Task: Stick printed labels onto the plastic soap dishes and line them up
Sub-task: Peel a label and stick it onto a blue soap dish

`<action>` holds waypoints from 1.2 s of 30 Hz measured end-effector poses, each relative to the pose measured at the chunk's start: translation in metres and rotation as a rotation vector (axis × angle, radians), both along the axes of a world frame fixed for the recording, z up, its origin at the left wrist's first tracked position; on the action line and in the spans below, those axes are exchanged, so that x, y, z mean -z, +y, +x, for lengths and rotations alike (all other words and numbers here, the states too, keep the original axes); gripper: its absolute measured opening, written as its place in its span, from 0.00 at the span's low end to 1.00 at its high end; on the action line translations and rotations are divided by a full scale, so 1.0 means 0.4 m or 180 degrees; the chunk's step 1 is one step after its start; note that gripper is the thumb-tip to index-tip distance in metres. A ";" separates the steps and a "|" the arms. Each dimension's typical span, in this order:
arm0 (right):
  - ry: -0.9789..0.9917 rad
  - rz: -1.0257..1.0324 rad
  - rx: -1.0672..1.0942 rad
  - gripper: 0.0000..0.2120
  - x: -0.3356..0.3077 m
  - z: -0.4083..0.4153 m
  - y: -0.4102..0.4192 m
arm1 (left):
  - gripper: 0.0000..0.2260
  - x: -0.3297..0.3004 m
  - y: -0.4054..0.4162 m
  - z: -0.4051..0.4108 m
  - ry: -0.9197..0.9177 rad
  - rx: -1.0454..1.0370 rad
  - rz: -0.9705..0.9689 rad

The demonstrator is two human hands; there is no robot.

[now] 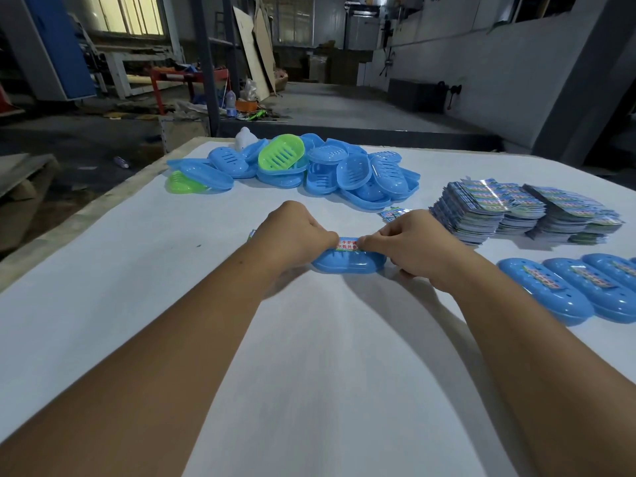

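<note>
A blue soap dish (347, 263) lies upside down on the white table (309, 339) in the middle. Across its top runs a printed label (347, 244) with red characters. My left hand (292, 235) grips the dish's left end with its thumb on the label. At the right end my right hand (413, 242) does the same, pinching the label against the dish. Three labelled blue dishes (564, 290) lie side by side at the right edge. A heap of unlabelled blue and green dishes (303, 166) sits at the back.
Stacks of printed labels (523, 211) stand at the back right, with a few loose labels (394, 213) in front of them. A white object (245, 137) sits behind the heap. The table's left edge (86, 215) drops to a cluttered workshop floor.
</note>
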State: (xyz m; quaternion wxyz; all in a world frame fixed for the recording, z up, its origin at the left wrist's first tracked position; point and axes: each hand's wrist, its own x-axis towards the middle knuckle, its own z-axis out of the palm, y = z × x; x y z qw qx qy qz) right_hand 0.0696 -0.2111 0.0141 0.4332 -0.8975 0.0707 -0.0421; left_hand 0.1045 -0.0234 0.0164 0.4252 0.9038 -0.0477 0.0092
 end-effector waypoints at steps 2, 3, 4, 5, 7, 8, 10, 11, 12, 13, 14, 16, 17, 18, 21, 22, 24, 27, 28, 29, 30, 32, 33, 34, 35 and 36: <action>-0.0025 -0.0049 0.0001 0.15 0.001 0.002 0.001 | 0.10 0.002 0.000 0.004 -0.0045 -0.0001 0.0122; -0.0031 -0.0060 0.0004 0.15 0.001 0.003 0.000 | 0.10 0.005 -0.001 0.005 -0.0058 -0.0003 0.0165; -0.0033 -0.0068 0.0012 0.14 0.002 0.004 0.000 | 0.10 0.008 -0.001 0.006 -0.0064 0.0007 0.0189; -0.0033 -0.0083 0.0023 0.14 0.004 0.005 -0.001 | 0.10 0.011 -0.001 0.008 -0.0052 0.0009 0.0157; -0.0025 -0.0129 0.0050 0.15 0.005 0.007 -0.002 | 0.09 0.014 -0.002 0.008 -0.0010 -0.0010 0.0072; -0.0021 -0.0148 0.0063 0.15 0.005 0.008 -0.001 | 0.09 0.015 -0.002 0.008 -0.0027 -0.0007 0.0128; -0.0019 -0.0194 0.0085 0.15 0.005 0.010 -0.001 | 0.08 0.017 -0.002 0.005 -0.0127 -0.0007 0.0286; -0.0019 -0.0230 0.0088 0.15 0.005 0.010 0.000 | 0.08 0.017 -0.004 0.001 -0.0173 -0.0011 0.0316; -0.0024 -0.0269 0.0090 0.15 0.004 0.010 0.001 | 0.08 0.017 -0.005 -0.001 -0.0216 -0.0015 0.0338; -0.0033 -0.0308 0.0096 0.15 0.004 0.010 0.003 | 0.07 0.017 -0.007 -0.002 -0.0257 -0.0019 0.0406; -0.0047 -0.0345 0.0110 0.15 0.004 0.009 0.006 | 0.07 0.015 -0.009 -0.004 -0.0299 -0.0019 0.0543; -0.0109 -0.0454 0.0138 0.14 0.003 0.009 0.011 | 0.07 0.011 -0.013 -0.006 -0.0397 -0.0030 0.0829; -0.0153 -0.0573 0.0151 0.15 0.003 0.009 0.014 | 0.07 0.009 -0.015 -0.007 -0.0459 -0.0036 0.0927; -0.0201 -0.0737 0.0172 0.15 0.003 0.008 0.018 | 0.08 0.009 -0.016 -0.009 -0.0536 -0.0042 0.1014; -0.0343 -0.1152 0.0251 0.17 0.003 0.004 0.027 | 0.11 0.013 -0.021 -0.013 -0.0789 -0.0115 0.1288; -0.0385 -0.1240 0.0270 0.17 0.002 0.003 0.029 | 0.11 0.014 -0.021 -0.013 -0.0848 -0.0136 0.1371; -0.0435 -0.1376 0.0314 0.18 -0.005 0.001 0.029 | 0.13 0.015 -0.022 -0.010 -0.0866 -0.0128 0.1487; -0.0322 -0.1396 0.0275 0.20 -0.013 0.000 0.023 | 0.13 0.017 -0.018 -0.001 -0.0676 -0.0048 0.1382; -0.0344 -0.1381 0.0201 0.19 -0.011 -0.001 0.020 | 0.13 0.016 -0.016 0.001 -0.0617 -0.0035 0.1299; -0.0445 -0.1378 0.0078 0.18 -0.007 -0.001 0.020 | 0.13 0.018 -0.014 0.003 -0.0560 -0.0020 0.1189; -0.0600 -0.1364 -0.0090 0.16 -0.004 -0.002 0.023 | 0.13 0.020 -0.012 0.005 -0.0502 0.0008 0.1046; -0.0850 -0.1234 -0.0483 0.18 0.000 -0.006 0.030 | 0.12 0.029 -0.011 0.007 -0.0370 0.0090 0.0618; -0.0879 -0.1123 -0.0655 0.21 0.000 -0.009 0.035 | 0.10 0.032 -0.013 0.004 -0.0288 0.0117 0.0314; -0.0851 -0.1035 -0.0800 0.23 -0.002 -0.013 0.040 | 0.09 0.034 -0.016 -0.001 -0.0180 0.0133 -0.0049; -0.0774 -0.1018 -0.0918 0.26 -0.004 -0.017 0.042 | 0.09 0.034 -0.020 -0.007 -0.0063 0.0139 -0.0420; -0.0684 -0.1072 -0.1006 0.28 -0.006 -0.020 0.043 | 0.09 0.035 -0.023 -0.008 0.0017 0.0130 -0.0713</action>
